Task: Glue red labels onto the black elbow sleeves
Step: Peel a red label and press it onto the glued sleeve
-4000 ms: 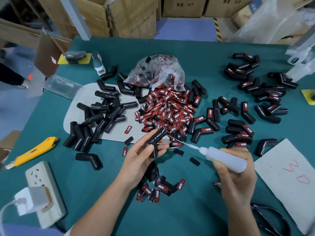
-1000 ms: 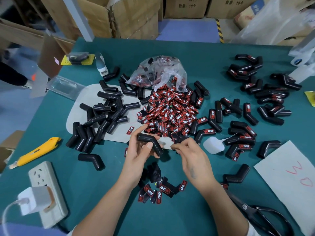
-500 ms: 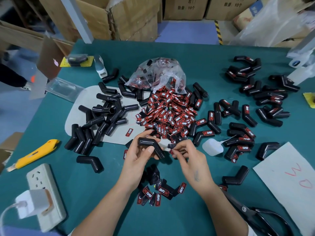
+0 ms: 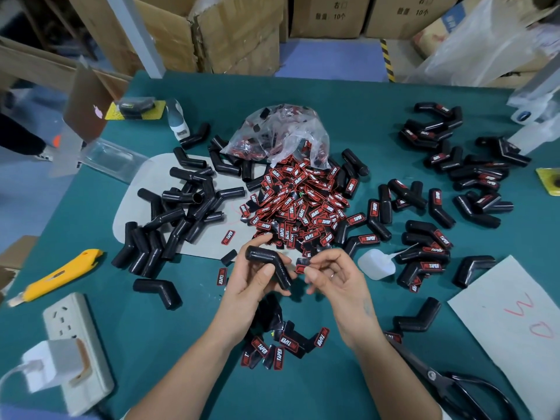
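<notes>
My left hand (image 4: 253, 280) grips a bare black elbow sleeve (image 4: 268, 263) above the green table (image 4: 188, 338). Just to its right, my right hand (image 4: 331, 275) pinches a small red label (image 4: 302, 264) between thumb and fingertips, a short gap from the sleeve. A heap of red labels (image 4: 300, 207) spills from a clear bag (image 4: 278, 134) beyond my hands. Bare sleeves (image 4: 181, 213) lie piled at the left, labelled sleeves (image 4: 439, 207) at the right. The white glue bottle (image 4: 375, 263) lies on its side right of my right hand.
A yellow utility knife (image 4: 60, 275) and a power strip (image 4: 75, 344) lie at the front left. Black scissors (image 4: 448, 386) and a white sheet with red writing (image 4: 515, 322) are at the front right. Several labelled sleeves (image 4: 281, 347) lie between my forearms. Cardboard boxes stand behind the table.
Four seconds ago my right hand held the glue bottle to the sleeve; the bottle now lies on the table. My right hand picked up a label and carried it toward the sleeve.
</notes>
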A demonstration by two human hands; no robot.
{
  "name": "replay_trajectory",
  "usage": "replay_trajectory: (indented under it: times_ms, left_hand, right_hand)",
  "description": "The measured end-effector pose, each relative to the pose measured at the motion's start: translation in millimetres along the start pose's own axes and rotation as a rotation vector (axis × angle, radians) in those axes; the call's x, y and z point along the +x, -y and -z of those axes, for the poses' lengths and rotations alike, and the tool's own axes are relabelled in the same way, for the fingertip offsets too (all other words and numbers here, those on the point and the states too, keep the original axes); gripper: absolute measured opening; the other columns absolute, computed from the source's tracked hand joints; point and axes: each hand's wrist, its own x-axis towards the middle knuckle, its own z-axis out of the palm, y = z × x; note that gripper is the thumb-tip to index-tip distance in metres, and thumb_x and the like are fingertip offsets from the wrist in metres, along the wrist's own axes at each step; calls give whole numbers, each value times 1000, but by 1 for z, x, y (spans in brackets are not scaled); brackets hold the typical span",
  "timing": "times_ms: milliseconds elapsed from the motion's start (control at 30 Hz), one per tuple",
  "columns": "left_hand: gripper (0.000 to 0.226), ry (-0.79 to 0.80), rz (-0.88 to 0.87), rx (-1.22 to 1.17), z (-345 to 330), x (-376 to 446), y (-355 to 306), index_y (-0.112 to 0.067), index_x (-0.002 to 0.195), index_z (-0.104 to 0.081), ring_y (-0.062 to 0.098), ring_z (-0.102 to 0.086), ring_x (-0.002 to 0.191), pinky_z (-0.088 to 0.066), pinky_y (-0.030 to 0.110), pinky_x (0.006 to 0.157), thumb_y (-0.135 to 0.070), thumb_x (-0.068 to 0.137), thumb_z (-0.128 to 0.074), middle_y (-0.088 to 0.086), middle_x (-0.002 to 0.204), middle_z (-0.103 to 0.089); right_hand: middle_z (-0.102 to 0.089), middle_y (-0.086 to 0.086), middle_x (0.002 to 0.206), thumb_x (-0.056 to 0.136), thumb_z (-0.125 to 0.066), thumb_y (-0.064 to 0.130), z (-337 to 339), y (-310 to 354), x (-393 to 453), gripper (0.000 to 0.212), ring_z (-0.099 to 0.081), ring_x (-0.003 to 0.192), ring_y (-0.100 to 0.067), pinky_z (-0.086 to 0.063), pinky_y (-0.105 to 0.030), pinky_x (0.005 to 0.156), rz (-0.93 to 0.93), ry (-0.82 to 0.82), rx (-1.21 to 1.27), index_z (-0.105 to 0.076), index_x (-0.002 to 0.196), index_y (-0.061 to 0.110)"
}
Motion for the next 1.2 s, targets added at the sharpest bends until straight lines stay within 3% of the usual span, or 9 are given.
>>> replay_trajectory:
  times_ms: [133,267,400,567,700,767,867,1033,1200]
  left_hand:
    - [42,27,37,-31,0,-1,-2,-32,143,-56,29,-72,103,-58,33,76,-30,101,-62,14,121,-72]
    - [41,44,34,-52,0,-1,-2,-27,144,-55,32,-72,104,-58,34,74,-26,103,-58,22,124,-70]
    - [42,46,32,-37,-1,-1,-2,-25,145,-54,34,-71,105,-58,36,76,-26,104,-59,25,127,-69]
    - [41,63,17,-30,-1,-1,-3,-25,144,-55,33,-71,104,-58,35,76,-30,104,-63,25,127,-69]
    - [40,45,31,-30,-2,-1,-4,-24,142,-59,29,-71,104,-57,33,75,-23,102,-61,15,124,-71]
    - [40,43,42,-31,-3,-2,-5,-26,140,-62,25,-71,100,-56,32,73,-24,101,-63,9,119,-73]
    - [46,43,70,-43,-3,-3,-7,-28,142,-61,24,-72,97,-56,31,72,-35,98,-73,10,119,-72]
    - [59,55,93,-51,-3,-3,-8,-26,147,-58,23,-66,98,-54,32,74,-44,94,-78,13,118,-69]
    - [58,47,83,-31,-4,-3,-9,-25,145,-60,22,-65,97,-55,31,73,-45,93,-79,11,117,-70]
  right_hand:
    - [-76,-5,93,92,-76,19,-2,-3,0,17,-74,88,-19,-60,-27,82,-29,16,-5,-81,108,23]
    - [-79,-12,96,92,-75,20,-1,-3,2,12,-76,94,-22,-60,-27,84,-33,-32,11,-82,101,24]
    - [-74,-16,100,93,-76,4,0,-7,3,19,-76,92,-23,-60,-28,82,-16,5,-90,-79,94,24]
    - [-76,-6,88,94,-76,3,2,-9,0,28,-76,85,-21,-59,-25,80,27,-10,-263,-73,88,30]
    - [-76,-4,96,91,-80,15,1,-1,1,16,-73,92,-18,-57,-25,77,2,-17,-180,-73,85,28]
    - [-70,0,97,86,-85,23,-1,5,0,13,-65,85,-11,-52,-21,73,3,-9,-151,-74,82,27]
    - [-67,2,80,86,-84,20,0,8,-3,13,-59,68,-10,-51,-19,65,-72,61,1,-75,80,26]
    - [-68,-4,80,79,-85,23,-2,7,-5,11,-66,72,-15,-57,-29,71,-211,157,99,-77,86,23]
    - [-70,-3,81,78,-82,21,-3,5,-6,7,-68,74,-14,-60,-26,75,-260,139,152,-79,85,22]
